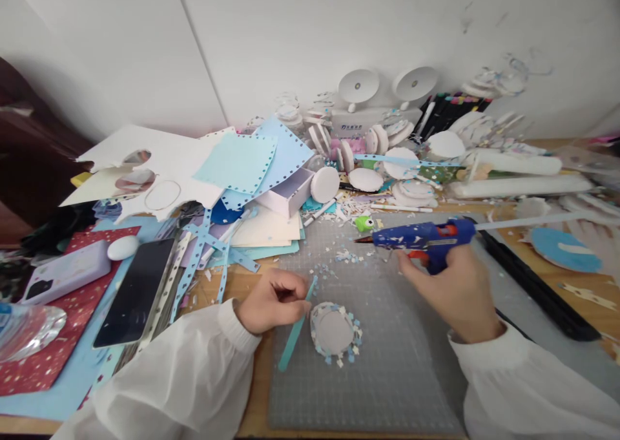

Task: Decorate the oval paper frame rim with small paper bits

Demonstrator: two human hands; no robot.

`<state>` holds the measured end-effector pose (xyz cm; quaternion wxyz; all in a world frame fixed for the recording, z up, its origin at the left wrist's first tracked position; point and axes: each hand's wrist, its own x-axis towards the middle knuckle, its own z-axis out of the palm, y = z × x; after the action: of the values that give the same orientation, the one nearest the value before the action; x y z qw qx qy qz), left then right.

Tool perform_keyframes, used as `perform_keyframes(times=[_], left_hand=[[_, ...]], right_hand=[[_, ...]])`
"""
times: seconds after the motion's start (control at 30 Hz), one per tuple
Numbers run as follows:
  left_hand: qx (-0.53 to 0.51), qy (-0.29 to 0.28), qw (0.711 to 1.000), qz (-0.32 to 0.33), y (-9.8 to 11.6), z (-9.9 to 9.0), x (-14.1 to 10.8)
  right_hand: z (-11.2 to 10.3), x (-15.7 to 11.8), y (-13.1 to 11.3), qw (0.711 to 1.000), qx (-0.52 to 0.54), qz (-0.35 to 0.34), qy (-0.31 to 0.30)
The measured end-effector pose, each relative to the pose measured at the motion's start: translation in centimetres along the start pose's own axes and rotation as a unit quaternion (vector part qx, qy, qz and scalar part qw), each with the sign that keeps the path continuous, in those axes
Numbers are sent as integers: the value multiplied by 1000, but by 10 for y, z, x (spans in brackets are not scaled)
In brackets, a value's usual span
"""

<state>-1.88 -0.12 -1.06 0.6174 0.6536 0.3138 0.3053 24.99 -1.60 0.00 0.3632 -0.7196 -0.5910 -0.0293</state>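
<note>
My left hand (274,301) pinches a thin teal strip (292,345) between thumb and fingertips, over the left edge of the grey cutting mat (387,388). Just right of those fingertips, a round white disc (334,330) lies on the mat, ringed with small blue and white star pieces. My right hand (455,294) is wrapped round the handle of a blue glue gun (426,236), whose nozzle points left above the mat. A long whitish glue stick (527,220) extends from the gun's rear. Small star pieces (349,256) are scattered beyond the disc.
Paper sheets (237,162), an open lilac box (288,193) and several white discs (365,179) crowd the back. At left lie a black phone (135,294), a lilac case (70,272) and a clear bottle (31,330). A long black object (540,285) lies at right.
</note>
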Motion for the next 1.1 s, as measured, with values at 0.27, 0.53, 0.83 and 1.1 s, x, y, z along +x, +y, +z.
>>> perform_keyframes(times=[0.27, 0.53, 0.83, 1.1], left_hand=[[-6, -37, 999, 15, 1, 0, 0], [1, -67, 998, 13, 1, 0, 2], [7, -76, 997, 10, 3, 1, 2], [4, -81, 997, 4, 5, 2, 3]], right_hand=[[23, -24, -5, 989, 107, -88, -47], [19, -24, -3, 985, 80, -145, -50], [25, -30, 2, 987, 70, -136, -53], [24, -29, 2, 985, 70, -144, -67]])
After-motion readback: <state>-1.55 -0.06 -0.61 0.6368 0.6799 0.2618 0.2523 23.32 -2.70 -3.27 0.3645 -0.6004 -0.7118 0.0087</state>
